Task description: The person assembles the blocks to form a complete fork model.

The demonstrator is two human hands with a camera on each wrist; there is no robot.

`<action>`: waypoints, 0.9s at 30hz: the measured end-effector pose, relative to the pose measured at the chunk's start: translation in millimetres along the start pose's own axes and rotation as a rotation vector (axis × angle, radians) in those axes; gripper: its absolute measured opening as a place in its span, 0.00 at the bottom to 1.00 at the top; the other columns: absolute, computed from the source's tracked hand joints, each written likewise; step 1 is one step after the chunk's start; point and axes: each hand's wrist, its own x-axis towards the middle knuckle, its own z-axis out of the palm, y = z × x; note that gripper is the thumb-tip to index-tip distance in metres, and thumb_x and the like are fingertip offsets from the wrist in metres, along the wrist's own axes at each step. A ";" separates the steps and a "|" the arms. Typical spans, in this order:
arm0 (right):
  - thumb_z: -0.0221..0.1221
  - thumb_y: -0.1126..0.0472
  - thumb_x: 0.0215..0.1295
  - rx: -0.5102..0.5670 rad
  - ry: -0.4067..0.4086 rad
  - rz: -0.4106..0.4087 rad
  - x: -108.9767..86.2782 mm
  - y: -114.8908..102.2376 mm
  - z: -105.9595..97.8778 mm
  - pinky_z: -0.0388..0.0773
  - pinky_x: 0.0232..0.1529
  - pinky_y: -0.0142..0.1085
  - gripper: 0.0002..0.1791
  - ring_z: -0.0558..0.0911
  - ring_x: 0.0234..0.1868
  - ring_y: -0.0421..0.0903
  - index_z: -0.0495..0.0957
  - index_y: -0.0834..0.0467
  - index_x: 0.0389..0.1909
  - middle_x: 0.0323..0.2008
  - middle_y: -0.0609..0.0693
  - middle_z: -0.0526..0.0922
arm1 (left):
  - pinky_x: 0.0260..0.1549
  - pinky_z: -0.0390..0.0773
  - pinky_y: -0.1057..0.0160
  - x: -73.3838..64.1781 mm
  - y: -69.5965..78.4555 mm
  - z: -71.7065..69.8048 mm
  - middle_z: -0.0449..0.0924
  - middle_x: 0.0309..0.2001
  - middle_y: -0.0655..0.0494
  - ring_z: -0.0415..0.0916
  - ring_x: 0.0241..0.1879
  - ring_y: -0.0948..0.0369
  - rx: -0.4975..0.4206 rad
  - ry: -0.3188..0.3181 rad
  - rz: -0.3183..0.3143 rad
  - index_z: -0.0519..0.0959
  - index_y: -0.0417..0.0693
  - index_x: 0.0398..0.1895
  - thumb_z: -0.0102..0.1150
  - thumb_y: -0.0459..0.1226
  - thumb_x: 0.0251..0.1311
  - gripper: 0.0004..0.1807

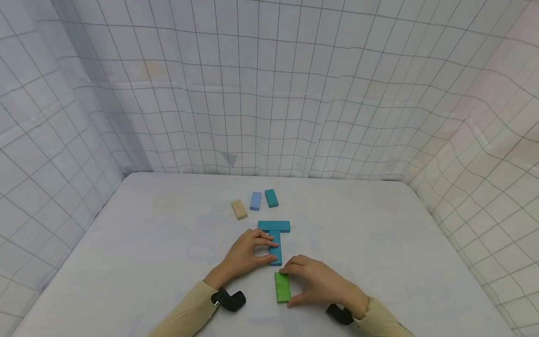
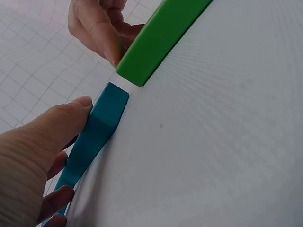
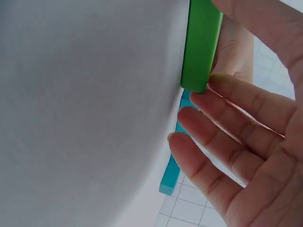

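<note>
Left hand (image 1: 245, 251): your fingers spread on blue T-stem block (image 1: 276, 251). Right hand (image 1: 319, 282): pinching green block (image 1: 282, 288), nearer desk's (image 1: 362, 224) front edge.

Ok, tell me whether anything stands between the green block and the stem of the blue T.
Nothing visible does: the gap between the green block and the stem looks bare. A fingertip of the right hand sits beside it, at the block's far end.

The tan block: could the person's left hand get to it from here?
Probably yes: the tan block lies just beyond the left hand, with bare tabletop between them, though that hand is touching a blue block.
</note>
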 end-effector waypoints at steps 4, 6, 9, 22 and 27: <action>0.70 0.40 0.48 -0.008 0.041 -0.020 2.8 -1.4 1.3 0.71 0.49 0.29 0.34 0.73 0.48 0.35 0.78 0.54 0.53 0.48 0.41 0.73 | 0.46 0.71 0.58 0.1 -0.4 0.1 0.76 0.49 0.63 0.69 0.48 0.64 -0.001 0.001 0.000 0.85 0.58 0.46 0.69 0.51 0.51 0.19; 0.70 0.41 0.48 -0.009 0.054 -0.025 4.1 -1.4 2.3 0.71 0.49 0.29 0.33 0.73 0.48 0.35 0.78 0.54 0.53 0.47 0.41 0.73 | 0.46 0.71 0.58 0.0 -0.8 0.4 0.76 0.49 0.63 0.68 0.48 0.64 0.000 0.002 0.000 0.85 0.58 0.46 0.69 0.51 0.50 0.19; 0.70 0.41 0.47 -0.009 0.069 -0.033 5.7 -0.7 3.7 0.70 0.49 0.28 0.32 0.72 0.48 0.35 0.79 0.54 0.52 0.47 0.41 0.72 | 0.45 0.71 0.59 -0.1 -1.6 0.9 0.76 0.49 0.63 0.68 0.47 0.64 0.005 0.003 0.000 0.85 0.59 0.46 0.69 0.51 0.50 0.19; 0.68 0.37 0.48 -0.012 0.079 -0.034 5.2 0.0 5.1 0.71 0.44 0.25 0.33 0.72 0.43 0.33 0.81 0.54 0.51 0.44 0.41 0.72 | 0.45 0.71 0.58 0.3 -2.3 1.2 0.76 0.49 0.63 0.68 0.47 0.64 0.009 0.001 0.008 0.85 0.59 0.46 0.69 0.51 0.51 0.19; 0.68 0.40 0.50 -0.018 0.080 -0.030 4.7 -1.5 4.7 0.70 0.42 0.24 0.31 0.71 0.40 0.32 0.81 0.54 0.51 0.43 0.40 0.72 | 0.45 0.71 0.59 0.2 -1.6 0.7 0.76 0.49 0.62 0.68 0.47 0.64 0.010 -0.002 0.001 0.85 0.59 0.46 0.69 0.51 0.51 0.19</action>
